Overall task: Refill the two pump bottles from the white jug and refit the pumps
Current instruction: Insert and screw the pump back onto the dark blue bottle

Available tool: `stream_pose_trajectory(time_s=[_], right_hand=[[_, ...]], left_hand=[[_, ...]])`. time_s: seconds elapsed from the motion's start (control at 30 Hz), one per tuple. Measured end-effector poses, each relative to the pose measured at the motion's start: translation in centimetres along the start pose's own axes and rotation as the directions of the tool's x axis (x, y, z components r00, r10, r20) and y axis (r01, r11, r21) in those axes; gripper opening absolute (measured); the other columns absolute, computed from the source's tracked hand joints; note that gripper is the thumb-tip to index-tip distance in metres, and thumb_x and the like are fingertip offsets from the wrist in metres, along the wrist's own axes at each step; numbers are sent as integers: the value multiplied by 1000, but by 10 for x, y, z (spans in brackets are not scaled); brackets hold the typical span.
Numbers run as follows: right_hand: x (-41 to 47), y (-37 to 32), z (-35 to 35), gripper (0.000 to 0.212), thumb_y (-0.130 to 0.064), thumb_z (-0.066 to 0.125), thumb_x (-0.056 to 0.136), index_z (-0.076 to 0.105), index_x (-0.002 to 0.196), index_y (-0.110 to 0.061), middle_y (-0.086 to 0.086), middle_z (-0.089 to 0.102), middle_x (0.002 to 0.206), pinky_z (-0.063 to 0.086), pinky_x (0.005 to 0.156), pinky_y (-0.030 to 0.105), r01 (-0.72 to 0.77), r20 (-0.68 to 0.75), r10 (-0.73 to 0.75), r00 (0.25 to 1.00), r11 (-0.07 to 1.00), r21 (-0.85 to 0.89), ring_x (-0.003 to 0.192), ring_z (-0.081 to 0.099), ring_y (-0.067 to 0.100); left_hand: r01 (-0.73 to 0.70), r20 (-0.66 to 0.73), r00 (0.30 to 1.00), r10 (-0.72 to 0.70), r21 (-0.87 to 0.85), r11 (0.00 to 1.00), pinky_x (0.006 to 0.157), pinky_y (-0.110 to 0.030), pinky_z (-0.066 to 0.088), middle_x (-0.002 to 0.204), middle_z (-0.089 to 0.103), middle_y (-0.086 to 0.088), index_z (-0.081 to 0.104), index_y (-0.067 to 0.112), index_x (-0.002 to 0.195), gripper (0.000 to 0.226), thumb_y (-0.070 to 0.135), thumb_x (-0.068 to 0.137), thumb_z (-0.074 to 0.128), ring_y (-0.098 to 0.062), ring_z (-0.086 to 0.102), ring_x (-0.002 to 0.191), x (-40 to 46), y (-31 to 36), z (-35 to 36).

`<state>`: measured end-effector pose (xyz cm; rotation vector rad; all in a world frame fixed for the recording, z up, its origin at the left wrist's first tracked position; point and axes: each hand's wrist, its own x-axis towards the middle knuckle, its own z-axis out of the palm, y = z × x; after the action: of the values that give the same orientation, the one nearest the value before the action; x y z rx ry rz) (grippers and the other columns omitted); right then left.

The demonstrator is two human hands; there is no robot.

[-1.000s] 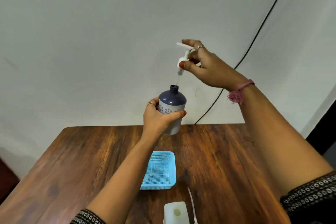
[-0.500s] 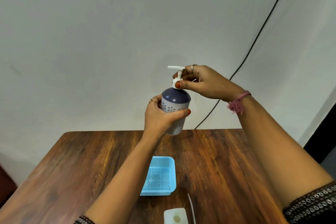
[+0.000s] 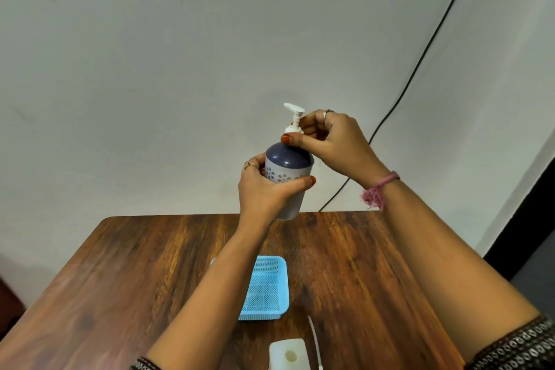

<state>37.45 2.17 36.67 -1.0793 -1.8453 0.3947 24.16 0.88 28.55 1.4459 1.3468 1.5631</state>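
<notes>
Two hands meet at frame centre, both busy with one bottle (image 3: 287,173) held up in the air above the far edge of the wooden surface (image 3: 120,279). The left hand (image 3: 264,189) wraps the bottle's pale, flower-printed body, thumb across the front, keeping it upright. The right hand (image 3: 327,141) curls its fingers and thumb round the collar of the white pump (image 3: 293,119), which sits in the neck of the dark blue top, nozzle pointing left. A pink thread band (image 3: 379,189) circles the right wrist. Lower in the frame, a blue mesh tray (image 3: 267,288) lies on the surface, partly behind the left forearm. At the bottom edge stands the white jug (image 3: 287,354), its mouth uncapped, with a thin white tube (image 3: 313,339) lying just to its right. A black cable (image 3: 420,63) runs down the wall at upper right.
</notes>
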Motion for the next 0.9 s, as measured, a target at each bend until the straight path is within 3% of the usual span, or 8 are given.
stream_pose_trajectory(time_s=[0.17, 0.37, 0.53, 0.63, 0.7, 0.77, 0.83, 0.9], right_hand=[[-4, -2, 1, 40, -44, 79, 71, 63, 95, -16, -14, 63, 82, 47, 65, 5, -26, -49, 23, 999, 998, -57, 75, 61, -2], [-2, -1, -16, 44, -26, 73, 82, 61, 122, -15, -8, 68, 106, 50, 77, 8, -114, 222, 93, 971, 990, 83, 96, 63, -1], [-6, 1, -2, 39, -38, 83, 69, 68, 98, -16, -8, 70, 90, 52, 71, 14, -123, -6, 125, 992, 987, 107, 82, 66, 2], [-9, 1, 2, 45, -51, 80, 66, 63, 93, -19, -13, 65, 87, 47, 65, 12, -134, -79, 130, 988, 989, -56, 82, 60, 2], [-8, 2, -4, 53, -55, 76, 67, 61, 108, -24, -14, 63, 104, 46, 72, 14, -152, 34, 156, 987, 984, -93, 95, 57, 2], [-7, 4, -12, 62, -50, 75, 71, 55, 124, -26, -14, 59, 121, 48, 88, 21, -186, 182, 185, 966, 983, -12, 110, 56, 4], [-5, 9, -16, 56, -35, 74, 79, 55, 130, -22, -9, 62, 125, 48, 99, 31, -210, 254, 173, 952, 969, 128, 116, 57, 6], [-5, 12, -13, 42, -21, 71, 84, 61, 124, -19, -3, 68, 118, 49, 98, 31, -210, 240, 150, 959, 946, 247, 112, 62, 8]], left_hand=[[-3, 9, 1000, 3, 9, 1000, 57, -1, 43, 108, 55, 8, 47, 17, 127, 84, 32, 56, 90, 2, 54, 84, -2, -1, 1], [-6, 13, 1000, 5, 8, 1000, 60, -8, 45, 112, 58, 5, 49, 17, 127, 84, 34, 56, 90, 1, 56, 86, -2, 1, 2], [-14, 1, 1000, 14, -7, 1000, 59, -2, 45, 108, 58, 7, 50, 17, 124, 82, 33, 54, 90, 2, 56, 85, -2, 2, 4], [-10, 6, 1000, 10, -9, 1000, 58, 1, 42, 108, 55, 8, 48, 16, 126, 82, 32, 57, 89, 1, 55, 85, -2, 1, 4], [-11, 6, 1000, 11, -7, 1000, 57, 0, 43, 111, 56, 6, 47, 16, 127, 82, 33, 58, 88, 0, 55, 87, -2, -1, 4], [-12, 13, 1000, 12, 3, 1000, 57, -2, 44, 112, 56, 5, 47, 16, 127, 82, 33, 59, 88, -1, 55, 87, -2, -1, 4], [-10, 16, 1000, 10, 4, 1000, 59, -6, 45, 112, 56, 7, 47, 17, 128, 83, 34, 58, 89, -1, 56, 87, -2, -1, 5], [-2, 15, 1000, 2, -4, 1000, 59, -6, 45, 110, 56, 8, 47, 18, 127, 84, 33, 56, 89, 0, 56, 86, -3, -2, 6]])
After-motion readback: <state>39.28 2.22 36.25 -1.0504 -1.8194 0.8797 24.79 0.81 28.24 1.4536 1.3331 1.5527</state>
